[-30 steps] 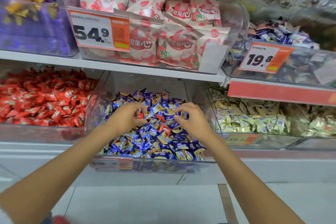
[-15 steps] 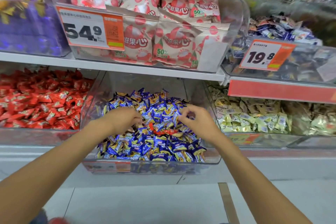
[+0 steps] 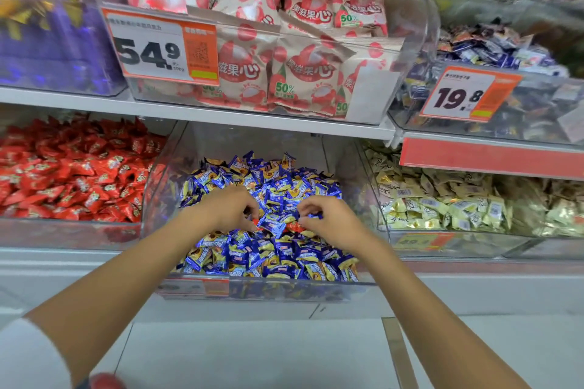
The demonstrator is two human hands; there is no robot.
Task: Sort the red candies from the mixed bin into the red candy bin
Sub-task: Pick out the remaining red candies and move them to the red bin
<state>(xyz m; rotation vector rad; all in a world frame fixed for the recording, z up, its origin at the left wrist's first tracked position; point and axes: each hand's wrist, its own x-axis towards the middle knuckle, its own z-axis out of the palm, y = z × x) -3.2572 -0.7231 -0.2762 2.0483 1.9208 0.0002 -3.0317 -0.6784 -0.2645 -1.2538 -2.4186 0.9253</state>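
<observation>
The mixed bin (image 3: 268, 289) is a clear tub heaped with blue and yellow wrapped candies, low in the middle. Both my hands reach into it. My left hand (image 3: 226, 208) has its fingers curled down into the pile, and a sliver of a red candy (image 3: 254, 218) shows at its fingertips. My right hand (image 3: 330, 221) pinches with thumb and curled fingers at the right end of another red candy (image 3: 292, 226), which lies among blue wrappers between the hands. The red candy bin (image 3: 63, 232), full of red wrapped candies, stands directly left of the mixed bin.
A bin of pale gold candies (image 3: 442, 199) sits to the right. The shelf above carries a tub of pink and white bags (image 3: 284, 66) with a 54.9 price tag (image 3: 161, 47), and a 19.8 tag (image 3: 464, 93) further right. Pale floor lies below.
Both hands have sunk lower into the pile and come closer together around the red candy in the middle. The camera has shifted slightly.
</observation>
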